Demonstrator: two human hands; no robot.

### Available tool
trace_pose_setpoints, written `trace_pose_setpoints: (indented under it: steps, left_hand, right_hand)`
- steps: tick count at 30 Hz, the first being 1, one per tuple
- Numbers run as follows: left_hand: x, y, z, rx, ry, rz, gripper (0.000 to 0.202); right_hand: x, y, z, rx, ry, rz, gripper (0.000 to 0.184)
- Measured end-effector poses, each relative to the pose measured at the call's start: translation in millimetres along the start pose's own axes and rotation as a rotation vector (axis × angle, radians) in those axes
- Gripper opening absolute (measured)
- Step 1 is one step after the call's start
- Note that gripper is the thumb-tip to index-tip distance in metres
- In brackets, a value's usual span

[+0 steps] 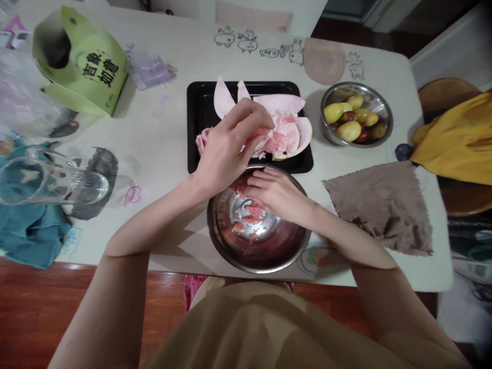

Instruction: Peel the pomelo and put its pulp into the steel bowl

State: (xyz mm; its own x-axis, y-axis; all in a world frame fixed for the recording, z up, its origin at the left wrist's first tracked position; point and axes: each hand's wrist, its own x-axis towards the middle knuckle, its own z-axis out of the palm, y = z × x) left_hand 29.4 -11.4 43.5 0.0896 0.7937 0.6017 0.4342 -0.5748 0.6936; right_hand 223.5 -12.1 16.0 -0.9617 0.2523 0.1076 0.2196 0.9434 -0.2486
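My left hand (236, 141) is over the black tray (198, 97), its fingers curled together at a whitish-pink scrap of pomelo membrane that they partly hide. In the tray lie wedges of thick pomelo peel (279, 102) and a heap of torn pomelo membrane (282, 134). My right hand (274, 195) reaches into the large steel bowl (259, 261), below the left. Its fingers are bent together, with a bit of pink pomelo flesh at their tips. More loose pieces of pomelo flesh (253, 212) lie on the bowl's bottom.
A smaller steel bowl (326, 130) holding yellow and dark red fruits stands right of the tray. Nearby is a brown cloth (384, 205). On the left are a green carton (88, 61), a glass pitcher (57, 179) and a teal cloth (34, 236). Drawings mark the white table (172, 138).
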Motion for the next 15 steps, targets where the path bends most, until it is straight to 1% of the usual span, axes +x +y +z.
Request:
trace_pose_setpoints:
  steps: [3, 7, 9, 12, 15]
  left_hand:
    - [0.1, 0.2, 0.3, 0.031, -0.001, 0.029, 0.015]
    - [0.1, -0.8, 0.6, 0.062, -0.009, 0.056, 0.019]
    - [0.1, -1.3, 0.8, 0.056, -0.016, 0.063, 0.019]
    - [-0.3, -0.3, 0.9, 0.094, 0.002, 0.095, 0.015]
    - [-1.0, 2.7, 0.2, 0.11, 0.008, 0.107, 0.013]
  right_hand:
    - [0.8, 1.1, 0.6, 0.037, 0.007, 0.005, 0.029]
    - [3.1, 2.1, -0.3, 0.019, -0.052, -0.029, 0.035]
    - [3.7, 3.6, 0.3, 0.003, -0.07, -0.023, 0.032]
    - [3.2, 6.8, 0.8, -0.017, -0.062, 0.006, 0.019]
    - [1.5, 9.1, -1.1, -0.001, -0.049, 0.016, 0.017]
